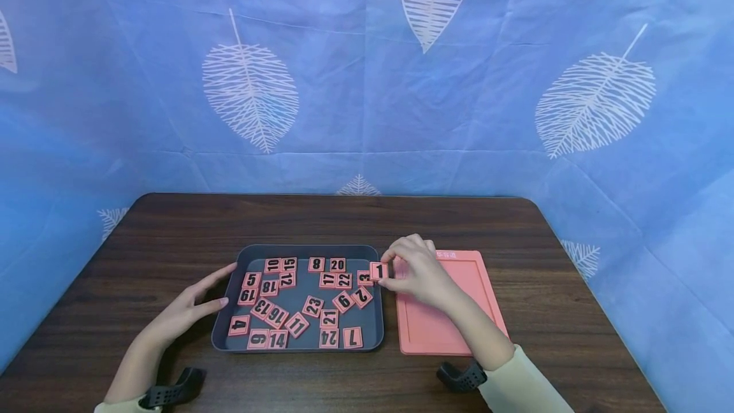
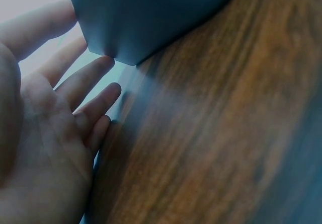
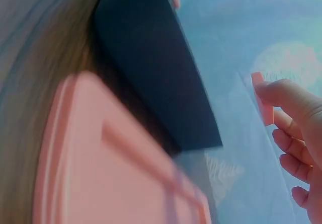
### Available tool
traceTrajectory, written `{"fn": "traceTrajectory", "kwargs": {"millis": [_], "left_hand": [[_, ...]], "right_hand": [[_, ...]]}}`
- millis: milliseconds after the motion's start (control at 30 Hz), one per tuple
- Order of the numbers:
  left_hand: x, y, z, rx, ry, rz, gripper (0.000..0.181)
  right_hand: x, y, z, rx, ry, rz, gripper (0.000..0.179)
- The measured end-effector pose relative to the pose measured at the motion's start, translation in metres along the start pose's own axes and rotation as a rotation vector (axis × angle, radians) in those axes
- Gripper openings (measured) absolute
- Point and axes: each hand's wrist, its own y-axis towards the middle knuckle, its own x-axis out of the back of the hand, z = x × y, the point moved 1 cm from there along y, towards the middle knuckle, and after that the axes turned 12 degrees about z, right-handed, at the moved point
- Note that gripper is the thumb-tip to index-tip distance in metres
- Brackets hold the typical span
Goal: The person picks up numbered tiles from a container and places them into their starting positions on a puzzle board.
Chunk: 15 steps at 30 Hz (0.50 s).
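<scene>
My right hand (image 1: 421, 276) pinches a pink number tile (image 1: 378, 271) marked 1 between thumb and fingers, above the right rim of a dark grey tray (image 1: 380, 317). In the right wrist view the same tile (image 3: 263, 99) appears edge-on, apart from the tray wall (image 3: 151, 63). My left hand (image 1: 180, 311) touches the tray's left edge with its thumb and fingers extended; the left wrist view shows its fingers fairly straight against the tray's outer wall (image 2: 146, 17). Several pink tiles with black numbers, such as 23 (image 1: 313, 306) and 7 (image 1: 352, 337), lie scattered in the tray.
A pink framed board (image 1: 447, 330) lies just right of the tray, partly under my right forearm. Both stand on a dark wooden table (image 1: 321, 222). Behind it hangs a blue cloth (image 1: 344, 81) with white leaf prints. Each wrist wears a black band (image 1: 174, 389).
</scene>
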Motion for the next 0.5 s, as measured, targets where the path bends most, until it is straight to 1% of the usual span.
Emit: {"fn": "traceTrajectory", "kwargs": {"millis": [200, 300, 500], "left_hand": [[0.000, 0.001, 0.000, 0.005, -0.007, 0.002, 0.061], [0.000, 0.000, 0.000, 0.003, -0.013, 0.002, 0.061], [0.000, -0.001, -0.001, 0.017, -0.016, 0.003, 0.061]], "right_hand": [[0.003, -0.016, -0.026, 0.007, -0.022, -0.050, 0.028], [0.003, -0.021, -0.038, -0.002, -0.027, -0.066, 0.029], [0.000, -0.025, -0.060, -0.049, -0.052, -0.044, 0.028]]}}
